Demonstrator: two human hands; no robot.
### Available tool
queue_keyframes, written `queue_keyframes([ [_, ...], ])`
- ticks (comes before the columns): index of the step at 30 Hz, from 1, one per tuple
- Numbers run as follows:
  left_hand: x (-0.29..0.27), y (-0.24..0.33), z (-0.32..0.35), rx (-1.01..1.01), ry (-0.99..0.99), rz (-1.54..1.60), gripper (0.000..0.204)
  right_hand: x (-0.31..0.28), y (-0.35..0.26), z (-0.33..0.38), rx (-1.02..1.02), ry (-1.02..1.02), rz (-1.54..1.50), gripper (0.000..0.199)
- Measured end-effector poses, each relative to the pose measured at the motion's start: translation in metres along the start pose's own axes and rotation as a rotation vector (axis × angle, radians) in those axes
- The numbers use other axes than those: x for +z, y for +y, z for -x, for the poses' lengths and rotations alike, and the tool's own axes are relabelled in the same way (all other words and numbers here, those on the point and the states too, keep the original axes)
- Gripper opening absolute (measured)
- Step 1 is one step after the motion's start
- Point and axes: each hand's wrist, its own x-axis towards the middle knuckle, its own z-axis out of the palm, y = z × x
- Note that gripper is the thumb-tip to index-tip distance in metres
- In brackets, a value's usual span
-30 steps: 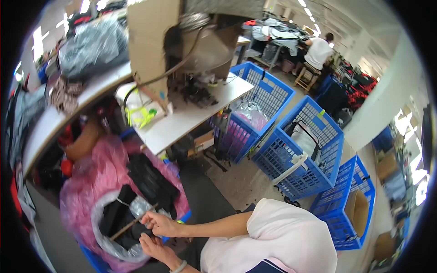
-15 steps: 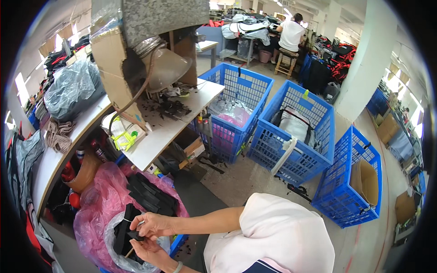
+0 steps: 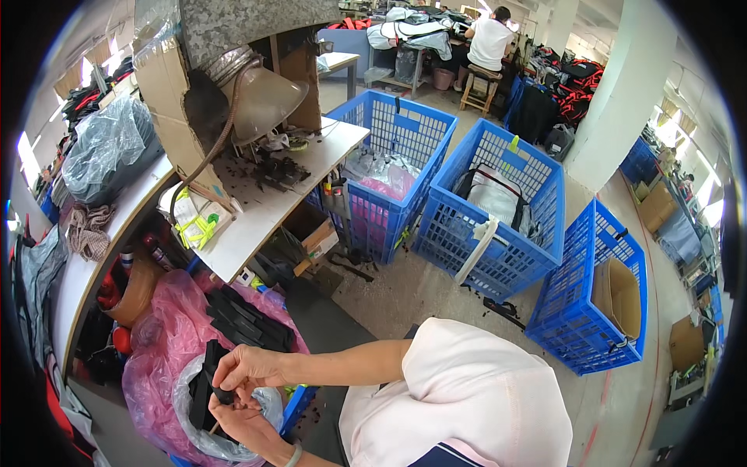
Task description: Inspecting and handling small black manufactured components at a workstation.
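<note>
My right hand (image 3: 247,369) and my left hand (image 3: 243,416) meet over a basket lined with a clear plastic bag (image 3: 268,405). Between their bent fingers is a small black piece (image 3: 224,395), which seems to be fabric or webbing; its exact kind I cannot make out. Long black strips (image 3: 204,381) stand in the clear bag just left of my fingers. Behind my right hand, a pile of flat black strips (image 3: 250,321) lies on pink plastic (image 3: 175,311). The fingertips of my left hand are partly covered by the right.
A white worktable (image 3: 261,233) holds a lamp (image 3: 268,101), a cardboard shield (image 3: 163,101) and black scraps (image 3: 272,173). Blue crates (image 3: 397,210), (image 3: 498,257), (image 3: 587,311) stand on the floor beyond my right arm. A person (image 3: 490,43) sits far off on a stool.
The view has shifted slightly. My hands have drawn closer together over the black piece, with the right fingers now pinching near its top.
</note>
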Motion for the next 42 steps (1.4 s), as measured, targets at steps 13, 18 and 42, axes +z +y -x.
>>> queue_keyframes([
  [13,-0.057,0.005,-0.011,0.124,-0.209,-0.638,0.021,-0.006,0.02,-0.008,0.158,0.146,0.143,0.015],
  [18,-0.058,-0.003,-0.022,0.246,-0.222,-1.016,0.015,-0.009,0.008,0.008,-0.018,0.124,0.638,0.026],
  [42,-0.088,-0.047,0.0,-0.357,0.216,-0.002,0.027,-0.034,0.031,-0.008,-0.322,0.242,1.322,0.019],
])
